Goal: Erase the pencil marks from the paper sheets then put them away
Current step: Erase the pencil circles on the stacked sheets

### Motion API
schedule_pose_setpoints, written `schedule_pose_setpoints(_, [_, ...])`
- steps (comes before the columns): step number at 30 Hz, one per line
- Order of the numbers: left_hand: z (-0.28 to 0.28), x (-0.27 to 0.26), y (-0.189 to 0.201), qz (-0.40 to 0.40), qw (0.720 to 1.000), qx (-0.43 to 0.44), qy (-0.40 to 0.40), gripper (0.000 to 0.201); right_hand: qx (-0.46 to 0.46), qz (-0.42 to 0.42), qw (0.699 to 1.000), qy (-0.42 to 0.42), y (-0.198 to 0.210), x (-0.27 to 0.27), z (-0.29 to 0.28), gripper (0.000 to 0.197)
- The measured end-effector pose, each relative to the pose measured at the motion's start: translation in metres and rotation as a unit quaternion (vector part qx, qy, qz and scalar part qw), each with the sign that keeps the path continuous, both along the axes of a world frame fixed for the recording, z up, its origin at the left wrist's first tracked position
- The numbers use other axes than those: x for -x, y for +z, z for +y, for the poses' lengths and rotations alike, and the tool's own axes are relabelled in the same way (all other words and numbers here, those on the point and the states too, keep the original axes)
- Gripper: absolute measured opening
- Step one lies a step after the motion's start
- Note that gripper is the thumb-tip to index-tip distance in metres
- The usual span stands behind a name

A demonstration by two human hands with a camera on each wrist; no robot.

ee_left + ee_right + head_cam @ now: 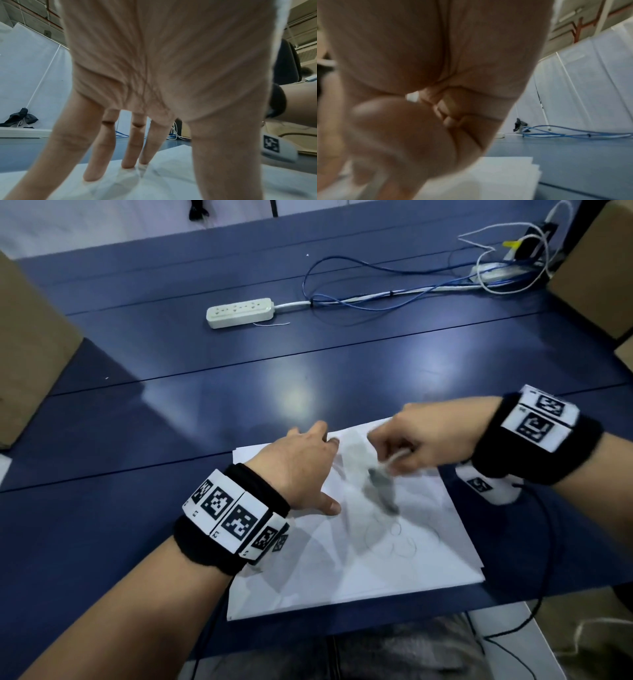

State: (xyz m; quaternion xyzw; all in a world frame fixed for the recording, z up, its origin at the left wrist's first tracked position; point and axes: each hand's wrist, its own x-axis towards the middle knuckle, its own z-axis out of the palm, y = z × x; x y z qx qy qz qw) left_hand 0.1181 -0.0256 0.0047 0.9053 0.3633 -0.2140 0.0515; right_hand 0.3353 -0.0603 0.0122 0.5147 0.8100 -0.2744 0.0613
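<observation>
A stack of white paper sheets [376,570] lies on the blue table [205,378] near its front edge. Faint pencil circles [402,542] show on the top sheet. My left hand [318,467] presses flat on the stack's far left part, with straight fingers [101,155] spread on the paper [171,175]. My right hand [387,446] hovers over the sheet's upper middle with its fingers curled round a small white eraser [400,456], which is blurred by motion. In the right wrist view only a white sliver of the eraser [411,96] shows inside the fist [419,121].
A white power strip [239,312] lies at mid-table, with blue and white cables [376,299] running to the far right. Cardboard boxes stand at the left [30,344] and right [589,268] edges. The table's front edge runs just below the paper.
</observation>
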Motion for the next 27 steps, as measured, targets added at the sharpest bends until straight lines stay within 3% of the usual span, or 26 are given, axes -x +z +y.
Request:
schedule_pose_setpoints(2, [0.0,-0.001,0.0,0.004,1.0,0.0,0.0,0.086,0.057,-0.002,0.998,0.01,0.002,0.002,-0.005,0.013])
schedule_pose_setpoints(5, [-0.001,-0.001,0.001,0.006,1.0,-0.003,-0.004,0.085,-0.035,-0.026,0.999,-0.033,-0.003,-0.001,0.013,0.013])
schedule_pose_setpoints(8, [-0.001,-0.001,0.001,0.005,1.0,-0.003,-0.009,0.088,-0.108,-0.034,0.991,-0.075,-0.003,-0.008,0.022,0.028])
schedule_pose_setpoints(10, [0.0,-0.001,0.0,0.004,1.0,0.0,-0.006,0.088,-0.06,-0.015,0.997,-0.043,-0.002,-0.008,0.011,0.021])
schedule_pose_setpoints(13, [0.001,-0.001,0.0,0.007,1.0,0.002,-0.003,0.086,0.086,0.019,0.996,0.009,-0.003,0.0,-0.01,0.009])
schedule_pose_setpoints(14, [0.0,-0.001,0.0,0.007,1.0,0.002,-0.004,0.085,0.091,0.018,0.996,0.016,-0.003,0.001,-0.012,0.009])
schedule_pose_setpoints(16, [0.0,0.0,0.001,0.005,1.0,0.0,-0.007,0.085,0.024,0.005,1.0,-0.007,-0.004,-0.001,0.0,0.01])
schedule_pose_setpoints(20, [-0.001,0.0,0.002,-0.003,1.0,0.003,-0.009,0.088,-0.122,-0.034,0.989,-0.08,-0.001,-0.011,0.02,0.031])
schedule_pose_setpoints(22, [0.0,-0.001,0.002,0.003,1.0,0.004,-0.008,0.088,-0.084,-0.013,0.995,-0.057,-0.001,-0.011,0.013,0.029])
schedule_pose_setpoints(25, [0.0,-0.002,0.003,0.017,1.0,0.006,-0.006,0.089,0.055,0.009,0.998,-0.002,-0.001,-0.002,-0.004,0.018])
schedule_pose_setpoints(27, [0.0,-0.003,0.004,0.02,1.0,0.006,-0.006,0.088,0.054,-0.001,0.999,0.006,0.0,0.0,-0.001,0.013])
